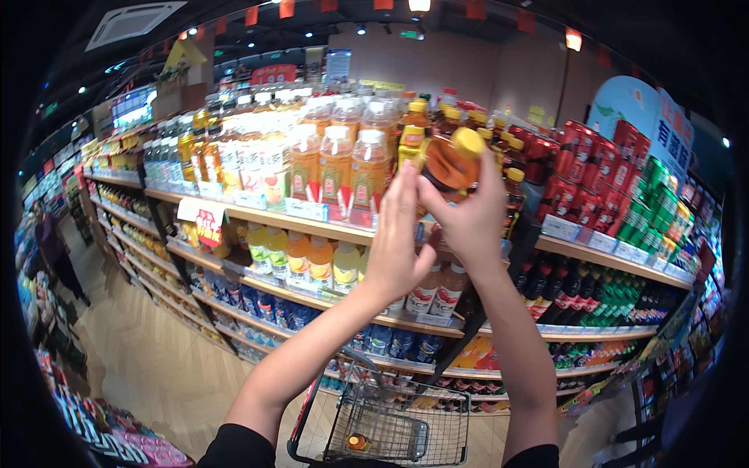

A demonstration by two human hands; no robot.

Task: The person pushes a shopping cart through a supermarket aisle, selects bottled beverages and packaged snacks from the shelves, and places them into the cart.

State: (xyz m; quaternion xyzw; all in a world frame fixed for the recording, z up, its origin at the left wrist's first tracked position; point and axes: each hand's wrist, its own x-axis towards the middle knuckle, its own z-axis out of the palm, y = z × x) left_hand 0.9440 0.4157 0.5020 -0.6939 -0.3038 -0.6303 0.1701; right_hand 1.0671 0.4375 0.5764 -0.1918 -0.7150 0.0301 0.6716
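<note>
A bottle of dark amber drink with a yellow cap [450, 165] is held up tilted in front of the shelf, its cap toward the upper right. My right hand [473, 222] is closed round it from the right, the thumb across its near side. My left hand [399, 248] is just left of the bottle, fingers stretched upward and thumb apart. Whether its fingertips touch the bottle I cannot tell. Behind them, yellow-capped bottles [413, 132] and orange drink bottles [335, 168] stand on the top shelf. The held bottle's lower end is partly hidden by my hands.
Below my arms stands a wire shopping cart [466, 437], with a yellow-capped bottle [357, 441] lying in it. Red cans [577, 156] and green cans [644, 207] are stacked at the right. A person [53, 246] is in the aisle at far left.
</note>
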